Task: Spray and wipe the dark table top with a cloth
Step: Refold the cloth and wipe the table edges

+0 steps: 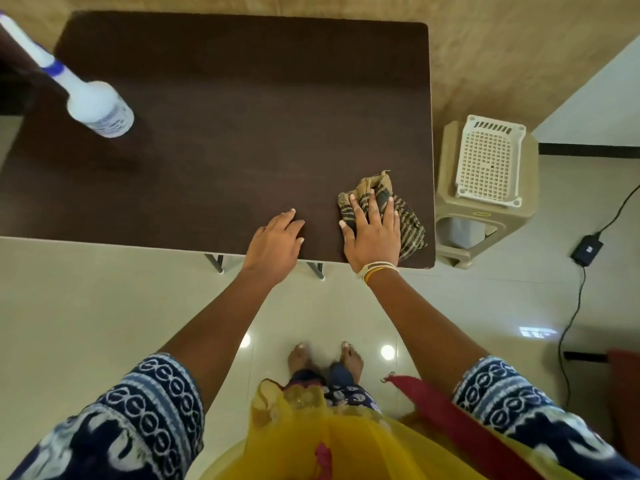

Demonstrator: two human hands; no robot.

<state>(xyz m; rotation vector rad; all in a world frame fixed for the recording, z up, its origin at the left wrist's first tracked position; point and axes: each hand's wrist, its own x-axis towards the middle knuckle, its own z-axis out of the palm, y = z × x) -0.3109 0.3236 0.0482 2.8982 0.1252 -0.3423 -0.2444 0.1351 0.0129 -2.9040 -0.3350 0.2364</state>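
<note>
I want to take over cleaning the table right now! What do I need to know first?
Right hand: flat, fingers spread, pressing the striped cloth onto the near right corner of the dark table top.
Left hand: resting open on the table's near edge, holding nothing.
Spray bottle: standing on the far left of the table, out of both hands.
Done: the cloth is down and in the wiping position; whether the top has been sprayed cannot be told.
Left: probably wipe from this corner across the rest of the top, spraying more if needed.
</note>
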